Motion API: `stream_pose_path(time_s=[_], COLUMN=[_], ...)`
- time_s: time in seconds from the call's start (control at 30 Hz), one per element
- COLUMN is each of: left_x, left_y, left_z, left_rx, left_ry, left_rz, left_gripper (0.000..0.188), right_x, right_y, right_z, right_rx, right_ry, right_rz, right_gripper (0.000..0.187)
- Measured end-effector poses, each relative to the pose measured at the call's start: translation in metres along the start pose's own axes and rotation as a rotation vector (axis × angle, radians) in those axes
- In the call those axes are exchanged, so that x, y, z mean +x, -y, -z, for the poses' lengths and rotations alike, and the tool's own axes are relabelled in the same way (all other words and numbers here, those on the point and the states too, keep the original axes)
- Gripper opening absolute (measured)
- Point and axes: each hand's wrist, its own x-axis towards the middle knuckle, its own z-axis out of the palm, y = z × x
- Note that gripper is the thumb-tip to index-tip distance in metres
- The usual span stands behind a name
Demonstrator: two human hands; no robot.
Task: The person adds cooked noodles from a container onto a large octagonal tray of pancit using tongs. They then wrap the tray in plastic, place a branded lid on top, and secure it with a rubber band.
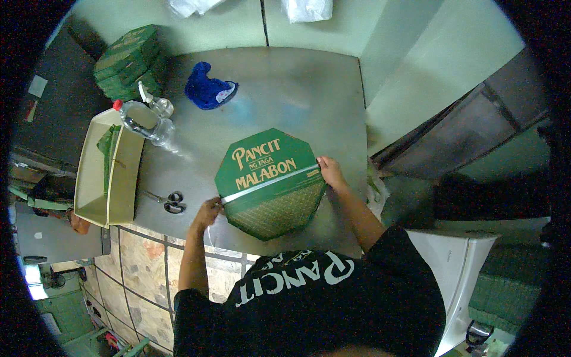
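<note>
An octagonal green cardboard box with tan lettering and a woven-pattern lower part lies on the metal table in front of me. Across its lid runs a flat whitish ribbon, drawn straight from one side to the other. At the box's left edge, my left hand is closed on one end of the ribbon, and a thin pale tail dangles below it. My right hand pinches the ribbon at the box's right edge. Black-handled scissors rest on the table left of my left hand.
A long cream bin holding green leaf-like pieces stands along the table's left side. Beside it are a clear bottle with a red cap and a spray bottle. Stacked green boxes and a blue cloth-like bundle sit farther back.
</note>
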Motion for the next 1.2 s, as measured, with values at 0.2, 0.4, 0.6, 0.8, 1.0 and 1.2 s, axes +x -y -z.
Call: stream_pose_path(time_s=[0.2, 0.4, 0.6, 0.8, 1.0, 1.2], left_x=[-0.078, -0.105, -0.095, -0.046, 0.021, 0.047], left_y=[0.008, -0.001, -0.025, -0.05, -0.06, -0.044], left_z=[-0.092, -0.081, -0.022, 0.011, 0.021, 0.02], left_rx=[-0.603, -0.719, -0.571, -0.161, 0.078, 0.145], left_ry=[0.363, 0.262, -0.042, -0.268, -0.397, -0.442], left_rz=[-0.044, -0.306, -0.123, -0.298, -0.494, -0.567], left_gripper=[0.028, 0.022, 0.013, 0.013, 0.024, 0.024], right_x=[0.112, 0.119, 0.051, -0.111, -0.164, -0.184], right_y=[0.024, 0.033, 0.065, 0.117, 0.138, 0.106], right_z=[0.008, 0.009, 0.061, 0.093, 0.088, 0.063], right_rx=[-0.214, -0.399, -0.302, -0.025, 0.303, 0.307], right_ry=[0.356, 0.322, -0.032, -0.035, -0.024, -0.055], right_rz=[0.273, 0.244, 0.413, 0.338, -0.023, -0.094], right_gripper=[0.036, 0.035, 0.025, 0.022, 0.021, 0.015])
